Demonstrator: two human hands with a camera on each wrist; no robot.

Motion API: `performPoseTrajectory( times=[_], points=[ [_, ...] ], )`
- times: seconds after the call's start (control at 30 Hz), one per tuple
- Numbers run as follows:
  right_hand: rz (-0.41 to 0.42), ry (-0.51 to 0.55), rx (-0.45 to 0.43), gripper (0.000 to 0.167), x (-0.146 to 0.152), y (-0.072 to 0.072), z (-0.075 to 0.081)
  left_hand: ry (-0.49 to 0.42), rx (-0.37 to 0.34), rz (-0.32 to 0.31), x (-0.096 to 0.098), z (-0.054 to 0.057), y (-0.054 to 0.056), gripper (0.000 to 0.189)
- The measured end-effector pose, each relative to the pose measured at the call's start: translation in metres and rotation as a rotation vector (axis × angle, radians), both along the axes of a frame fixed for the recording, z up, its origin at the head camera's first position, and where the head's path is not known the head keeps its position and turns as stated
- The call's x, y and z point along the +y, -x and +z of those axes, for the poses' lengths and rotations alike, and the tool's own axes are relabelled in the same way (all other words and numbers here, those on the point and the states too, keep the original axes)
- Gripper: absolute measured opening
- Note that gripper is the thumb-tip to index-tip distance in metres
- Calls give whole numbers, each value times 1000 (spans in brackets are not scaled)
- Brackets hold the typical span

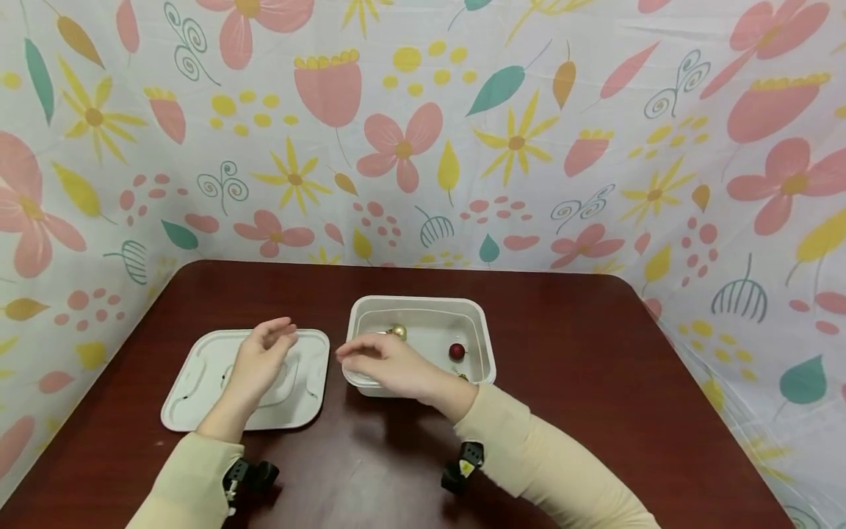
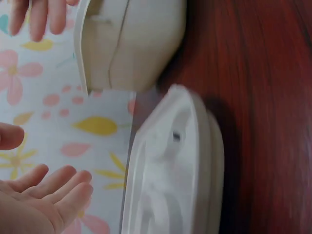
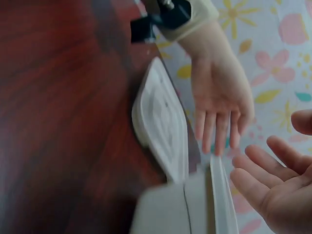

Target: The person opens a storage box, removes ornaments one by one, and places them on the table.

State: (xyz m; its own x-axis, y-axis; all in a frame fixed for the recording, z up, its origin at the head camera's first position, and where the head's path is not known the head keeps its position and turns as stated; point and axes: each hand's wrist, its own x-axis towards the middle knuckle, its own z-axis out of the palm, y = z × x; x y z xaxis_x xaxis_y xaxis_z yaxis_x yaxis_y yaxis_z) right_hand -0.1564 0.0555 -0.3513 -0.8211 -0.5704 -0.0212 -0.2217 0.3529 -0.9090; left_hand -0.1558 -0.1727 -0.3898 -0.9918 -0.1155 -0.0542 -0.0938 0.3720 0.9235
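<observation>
My left hand [image 1: 260,364] hovers over the white lid [image 1: 192,400], its fingers loosely bent and nothing between them. The lid lies flat on the table, left of a white plastic tub [image 1: 487,345]. Above the tub's left front part is my right hand [image 1: 396,367], also holding nothing, fingers relaxed and pointing left. Inside the tub sit a gold ball [image 1: 399,331] and a dark red ball [image 1: 457,352]. Another small gold piece [image 1: 463,377] shows near the front wall, partly behind the right wrist. In the right wrist view both palms face the camera with empty fingers.
The dark red-brown table [image 1: 568,411] has rounded far corners. A flower-printed cloth [image 1: 423,132] hangs behind it and along both sides. Black wrist cameras [image 1: 247,476] are strapped below both hands.
</observation>
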Motion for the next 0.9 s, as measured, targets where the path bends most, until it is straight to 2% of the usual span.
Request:
performPoseTrajectory(
  times=[0.2, 0.4, 0.63, 0.9],
  points=[
    [1, -105, 130, 30, 40, 15, -3, -48, 7, -95, 23, -1, 3, 45],
    [4, -260, 291, 34, 82, 27, -4, -107, 12, -142, 40, -4, 6, 44],
    [-2, -507, 443, 36, 111, 38, -9, -156, 6, -128, 55, -10, 11, 45],
    [-6, -736, 583, 38, 118, 43, -19, -194, 14, -84, 63, -20, 15, 39]
  ],
)
